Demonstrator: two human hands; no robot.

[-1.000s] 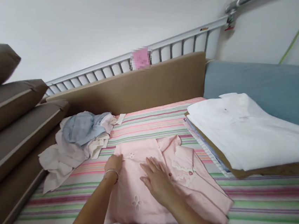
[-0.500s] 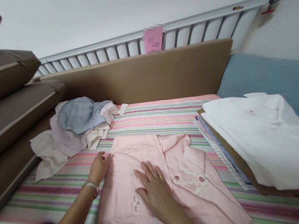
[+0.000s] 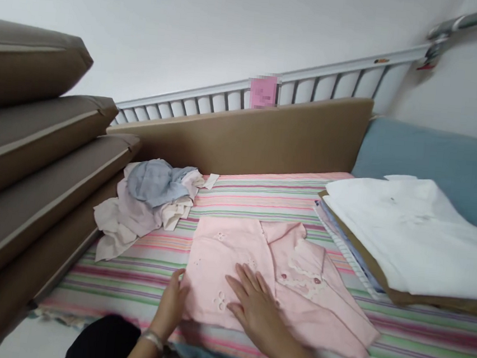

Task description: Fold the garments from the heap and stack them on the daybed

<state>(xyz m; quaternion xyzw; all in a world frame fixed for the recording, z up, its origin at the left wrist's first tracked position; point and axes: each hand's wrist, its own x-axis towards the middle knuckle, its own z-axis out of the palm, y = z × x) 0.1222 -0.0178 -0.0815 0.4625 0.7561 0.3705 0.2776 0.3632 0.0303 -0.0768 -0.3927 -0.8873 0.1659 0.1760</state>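
Note:
A pink top with flower cut-outs, a frilly trim and small red buttons lies partly folded on a striped sheet. My right hand rests flat on its middle with the fingers stretched out. At the garment's left edge, my left hand touches the fabric, thumb and fingers slightly apart; its far fingers are hidden. The sleeve part of the top spreads out to the right of my right hand.
Left of the top lies a crumpled pile of pale clothes. Folded clothes with a white garment uppermost are stacked at the right. Brown cushions rise at the left. A brown panel and a white railing stand behind.
The camera view has shifted, showing more of the bed's front edge. Both hands stay on the pink top, my left hand now lower along its left edge; the fabric looks smoother.

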